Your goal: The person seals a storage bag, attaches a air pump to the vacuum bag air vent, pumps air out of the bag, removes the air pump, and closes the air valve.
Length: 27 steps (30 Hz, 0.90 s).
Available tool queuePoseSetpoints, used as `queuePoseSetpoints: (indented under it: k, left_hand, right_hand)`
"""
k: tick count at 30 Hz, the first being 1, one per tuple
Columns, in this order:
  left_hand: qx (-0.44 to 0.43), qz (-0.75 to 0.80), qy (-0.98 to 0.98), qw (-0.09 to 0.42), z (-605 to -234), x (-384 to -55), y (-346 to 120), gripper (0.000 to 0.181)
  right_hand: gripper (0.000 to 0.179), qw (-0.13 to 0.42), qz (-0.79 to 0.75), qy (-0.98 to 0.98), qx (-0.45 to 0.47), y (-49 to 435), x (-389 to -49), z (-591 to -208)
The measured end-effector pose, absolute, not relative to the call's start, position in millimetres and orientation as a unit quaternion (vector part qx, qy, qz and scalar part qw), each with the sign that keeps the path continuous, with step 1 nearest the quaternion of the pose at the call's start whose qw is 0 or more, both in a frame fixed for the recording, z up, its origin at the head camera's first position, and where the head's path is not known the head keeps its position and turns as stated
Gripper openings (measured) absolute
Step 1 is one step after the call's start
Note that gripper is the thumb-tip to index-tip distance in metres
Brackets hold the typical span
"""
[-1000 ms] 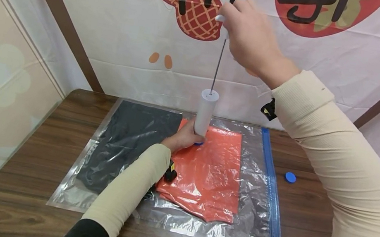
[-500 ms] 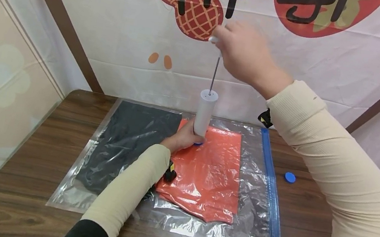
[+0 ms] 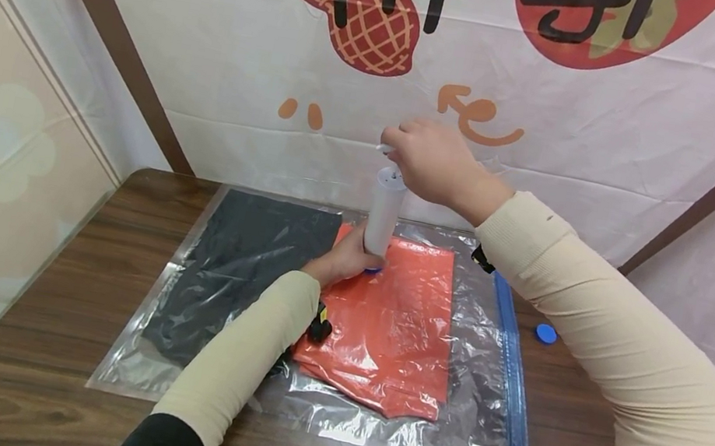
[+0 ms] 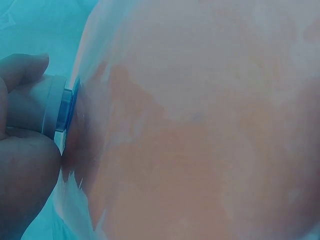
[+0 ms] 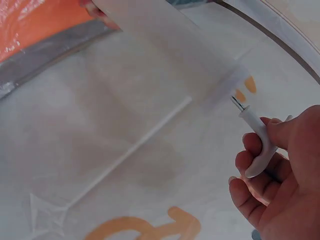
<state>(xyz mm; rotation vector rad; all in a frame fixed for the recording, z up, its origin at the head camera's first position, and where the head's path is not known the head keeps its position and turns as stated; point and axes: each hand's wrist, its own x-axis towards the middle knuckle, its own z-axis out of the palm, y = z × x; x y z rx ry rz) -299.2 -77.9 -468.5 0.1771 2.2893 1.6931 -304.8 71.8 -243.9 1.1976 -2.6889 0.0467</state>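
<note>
Pump [image 3: 383, 213] needs straight, even strokes: left hand [image 3: 348, 256] grips its base [image 4: 53, 106], right hand [image 3: 435, 160] grips its handle [image 5: 268, 148].

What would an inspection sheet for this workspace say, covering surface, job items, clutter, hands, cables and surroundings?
Surface: brown wood-grain table.
Job items: white pump roughly upright over a clear bag with a blue zip edge; a dark item and a red-orange item lie flat inside.
Clutter: loose blue disc on the table, beyond the zip edge.
Hands: left hand holds the pump's lower end; right hand grips its handle.
Cables: nothing seen.
Surroundings: printed white cloth behind the table.
</note>
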Motion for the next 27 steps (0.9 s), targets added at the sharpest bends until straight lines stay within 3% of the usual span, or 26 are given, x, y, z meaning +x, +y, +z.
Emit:
queuePoseSetpoints:
  k: [12, 27]
  left_hand:
    - [0.079, 0.589, 0.793, 0.134, -468, -297, -78, 0.083]
    - [0.058, 0.593, 0.790, 0.146, -469, -297, -78, 0.084]
  right_hand:
    - [0.022, 0.080, 0.012, -0.919, 0.385, 72, -307, -243]
    - [0.030, 0.227, 0.093, -0.909, 0.338, 70, -304, -175]
